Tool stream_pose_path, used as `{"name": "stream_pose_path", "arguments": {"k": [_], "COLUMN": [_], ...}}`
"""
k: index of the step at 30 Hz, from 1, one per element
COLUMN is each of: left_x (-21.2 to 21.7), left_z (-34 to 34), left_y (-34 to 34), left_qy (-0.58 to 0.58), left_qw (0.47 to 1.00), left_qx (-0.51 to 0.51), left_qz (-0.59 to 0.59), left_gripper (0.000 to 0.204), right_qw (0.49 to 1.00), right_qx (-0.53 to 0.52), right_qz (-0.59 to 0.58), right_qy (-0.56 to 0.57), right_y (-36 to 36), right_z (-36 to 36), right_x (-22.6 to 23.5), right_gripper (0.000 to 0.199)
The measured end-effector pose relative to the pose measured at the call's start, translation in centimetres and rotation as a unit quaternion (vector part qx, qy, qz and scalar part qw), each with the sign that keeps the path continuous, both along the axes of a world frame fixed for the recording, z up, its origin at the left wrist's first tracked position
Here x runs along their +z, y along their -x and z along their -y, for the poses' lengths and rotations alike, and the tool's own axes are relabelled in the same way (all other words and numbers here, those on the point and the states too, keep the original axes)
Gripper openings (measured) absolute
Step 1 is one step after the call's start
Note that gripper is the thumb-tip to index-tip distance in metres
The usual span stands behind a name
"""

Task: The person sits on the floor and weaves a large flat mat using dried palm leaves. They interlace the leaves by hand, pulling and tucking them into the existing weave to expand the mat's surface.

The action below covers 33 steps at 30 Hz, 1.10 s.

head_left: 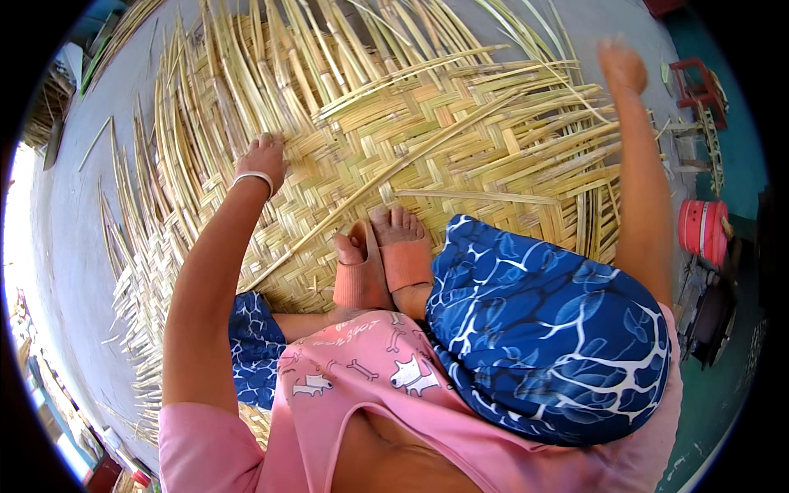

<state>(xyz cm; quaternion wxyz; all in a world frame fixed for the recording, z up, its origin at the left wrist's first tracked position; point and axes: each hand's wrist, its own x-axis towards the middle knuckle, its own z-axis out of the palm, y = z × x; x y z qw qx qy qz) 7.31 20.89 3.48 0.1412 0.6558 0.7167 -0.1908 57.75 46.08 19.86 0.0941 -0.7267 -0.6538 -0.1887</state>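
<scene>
A large mat point(460, 123) of split cane strips lies under me, woven in the middle, with loose ends fanning out along its far and left edges. My left hand point(265, 161), with a pale bangle at the wrist, rests low at the border of weave and loose strips point(238, 90). Its fingers curl down over cane strips there; their tips are hidden. Raised at the far right, beyond the mat's edge, my right hand point(623, 67) is smeared by motion. Whether it holds anything does not show. One long strip point(378, 181) lies diagonally across the weave.
My feet in orange slippers point(404, 263) stand on the mat close to my body. Grey floor point(74, 214) borders it on the left. To the right are a red-and-white round container point(703, 232), a dark red stool point(699, 86) and a teal wall point(735, 164).
</scene>
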Motion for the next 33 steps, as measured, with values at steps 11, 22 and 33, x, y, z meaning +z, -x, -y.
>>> {"name": "stream_pose_path", "arguments": {"k": [11,22,33], "left_x": [2.8,0.0,1.4], "left_z": [-7.1,-14.0,-12.2], "left_y": [-4.8,-5.3,-4.7], "left_qy": [-0.107,0.043,-0.05], "left_qw": [0.984,0.963,0.962], "left_qx": [-0.055,-0.086,-0.014], "left_qz": [0.133,0.251,0.267], "left_gripper": [0.035,0.042,0.024], "right_qw": [0.82,0.79,0.773], "right_qx": [0.528,0.52,0.431], "right_qz": [0.211,-0.009,-0.19], "right_qy": [0.07,0.324,0.424], "right_y": [18.1,20.3,23.8], "right_z": [15.5,19.1,12.9], "right_x": [1.3,-11.6,-14.1], "right_gripper": [0.008,0.011,0.024]}}
